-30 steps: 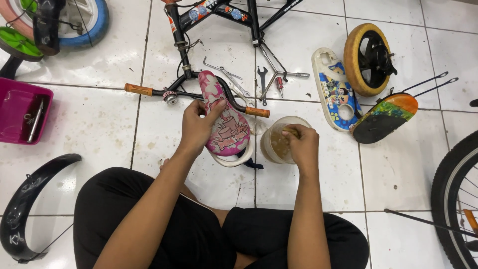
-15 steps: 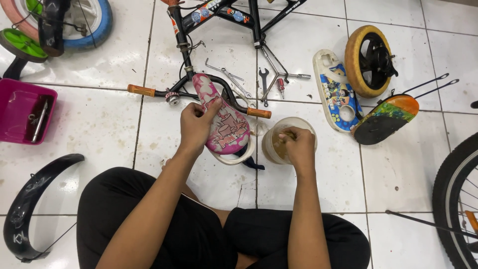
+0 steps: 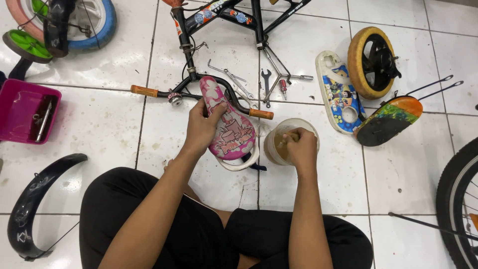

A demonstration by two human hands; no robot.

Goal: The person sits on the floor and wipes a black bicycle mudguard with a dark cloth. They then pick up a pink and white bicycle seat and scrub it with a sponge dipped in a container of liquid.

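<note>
I am holding the pink bicycle saddle (image 3: 226, 127) on the white tiled floor (image 3: 99, 124), just in front of my crossed legs and touching the black handlebar (image 3: 199, 94) with orange grips. My left hand (image 3: 203, 127) is grasping the saddle by its narrow front part, fingers wrapped over the top. My right hand (image 3: 298, 147) is dipping into the small round tub (image 3: 286, 142) just beside the saddle, with fingers curled; I cannot tell if they are pinching something, maybe grease. I judge I am taking material from the tub for the saddle, so the next move calls for keeping the saddle steady. Wrenches (image 3: 249, 82) are lying near the black bicycle frame (image 3: 224, 12), and a pink tray (image 3: 25, 109) is well apart at left.
</note>
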